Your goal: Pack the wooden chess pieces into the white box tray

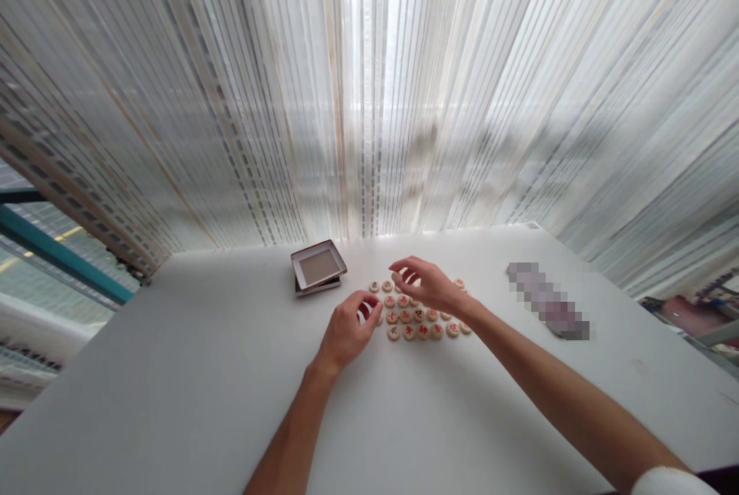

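Note:
Round Chinese chess pieces [423, 332] with red or black characters lie in rows on the white table. My right hand [430, 283] hovers over the back rows and pinches a Chinese chess piece [396, 277] between its fingertips. At the left end of the rows is my left hand [349, 329], its thumb and fingers curled together beside the pieces. Whatever its fingertips hold, if anything, is hidden. Several pieces are partly covered by my right hand and wrist.
A shallow box [319, 264], apparently two stacked parts, sits left of the pieces towards the back. A pixelated long object [548, 301] lies on the right of the white table [202, 372]. A translucent striped curtain [369, 95] hangs along the table's far edge.

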The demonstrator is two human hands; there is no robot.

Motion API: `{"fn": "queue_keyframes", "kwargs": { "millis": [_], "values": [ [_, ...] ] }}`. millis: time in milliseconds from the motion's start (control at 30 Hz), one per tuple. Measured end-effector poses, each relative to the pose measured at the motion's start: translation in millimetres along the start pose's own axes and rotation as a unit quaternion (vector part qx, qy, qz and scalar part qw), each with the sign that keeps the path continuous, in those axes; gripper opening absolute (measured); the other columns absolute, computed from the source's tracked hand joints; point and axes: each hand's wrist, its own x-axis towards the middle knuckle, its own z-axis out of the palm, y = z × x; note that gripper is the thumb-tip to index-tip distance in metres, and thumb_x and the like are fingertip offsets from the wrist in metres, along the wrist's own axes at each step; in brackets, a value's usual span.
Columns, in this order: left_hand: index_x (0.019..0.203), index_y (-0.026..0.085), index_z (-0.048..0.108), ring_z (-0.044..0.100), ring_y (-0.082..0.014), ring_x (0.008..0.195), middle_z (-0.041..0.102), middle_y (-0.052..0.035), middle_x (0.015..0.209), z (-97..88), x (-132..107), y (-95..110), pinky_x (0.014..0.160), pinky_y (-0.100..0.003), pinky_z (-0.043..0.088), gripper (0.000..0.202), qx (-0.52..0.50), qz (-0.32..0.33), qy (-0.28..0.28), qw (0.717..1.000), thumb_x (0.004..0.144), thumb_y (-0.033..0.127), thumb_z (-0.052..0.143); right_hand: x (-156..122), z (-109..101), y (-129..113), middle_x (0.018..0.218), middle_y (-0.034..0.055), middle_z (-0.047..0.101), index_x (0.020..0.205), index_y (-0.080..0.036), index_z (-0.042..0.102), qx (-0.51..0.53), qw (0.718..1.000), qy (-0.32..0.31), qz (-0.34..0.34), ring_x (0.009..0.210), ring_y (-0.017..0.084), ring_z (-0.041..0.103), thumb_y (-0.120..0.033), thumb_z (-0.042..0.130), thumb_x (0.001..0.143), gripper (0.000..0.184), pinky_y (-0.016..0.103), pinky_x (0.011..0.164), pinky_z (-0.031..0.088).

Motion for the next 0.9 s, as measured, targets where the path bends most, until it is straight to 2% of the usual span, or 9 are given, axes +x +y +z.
{"fn": "queue_keyframes", "kwargs": {
  "millis": [133, 267, 400, 633, 900],
  "values": [
    [0.105, 0.021, 0.063, 0.069, -0.0149, 0.078, 0.071, -0.0038, 0.101, 7.9, -3, 8, 0.063, -0.023, 0.053, 0.023, -0.082, -0.036, -0.009, 0.996, 0.092, 0.040, 0.062, -41, 3, -15, 0.098, 0.0036, 0.069, 0.111, -0.023, 0.065, 0.058, 0.996, 0.039, -0.050, 0.081, 0.015, 0.069, -0.030, 0.061, 0.094, 0.018, 0.030, 0.076, 0.059],
    [0.107, 0.020, 0.063, 0.072, -0.0167, 0.080, 0.072, -0.0052, 0.101, 17.1, -8, 14, 0.068, -0.026, 0.057, 0.027, -0.137, -0.055, -0.025, 0.989, 0.091, 0.041, 0.064, -63, 14, -16, 0.102, 0.0056, 0.067, 0.105, -0.023, 0.064, 0.066, 0.991, 0.075, -0.095, 0.089, 0.018, 0.067, -0.021, 0.063, 0.092, 0.013, 0.032, 0.081, 0.058],
    [0.106, 0.018, 0.063, 0.071, -0.0175, 0.078, 0.072, -0.0063, 0.097, 23.5, -11, 18, 0.067, -0.027, 0.057, 0.029, -0.166, -0.068, -0.053, 0.982, 0.090, 0.041, 0.066, -69, 23, -13, 0.104, 0.0062, 0.067, 0.103, -0.023, 0.063, 0.073, 0.985, 0.108, -0.110, 0.095, 0.019, 0.066, -0.014, 0.063, 0.090, 0.016, 0.034, 0.083, 0.057],
    [0.104, 0.017, 0.062, 0.069, -0.0160, 0.074, 0.070, -0.0043, 0.087, 29.8, -13, 24, 0.068, -0.027, 0.057, 0.026, -0.211, -0.088, -0.091, 0.969, 0.091, 0.039, 0.067, -79, 31, -9, 0.106, 0.0056, 0.066, 0.108, -0.025, 0.063, 0.080, 0.983, 0.109, -0.124, 0.095, 0.018, 0.066, -0.011, 0.064, 0.088, 0.025, 0.033, 0.085, 0.057],
    [0.102, 0.017, 0.063, 0.068, -0.0167, 0.077, 0.070, -0.0050, 0.089, 31.2, -15, 29, 0.074, -0.029, 0.057, 0.024, -0.200, -0.083, -0.108, 0.970, 0.091, 0.038, 0.066, -88, 39, -4, 0.107, 0.0068, 0.064, 0.115, -0.026, 0.061, 0.086, 0.979, 0.133, -0.130, 0.095, 0.019, 0.066, -0.011, 0.064, 0.088, 0.031, 0.033, 0.082, 0.059]
  ]
}}
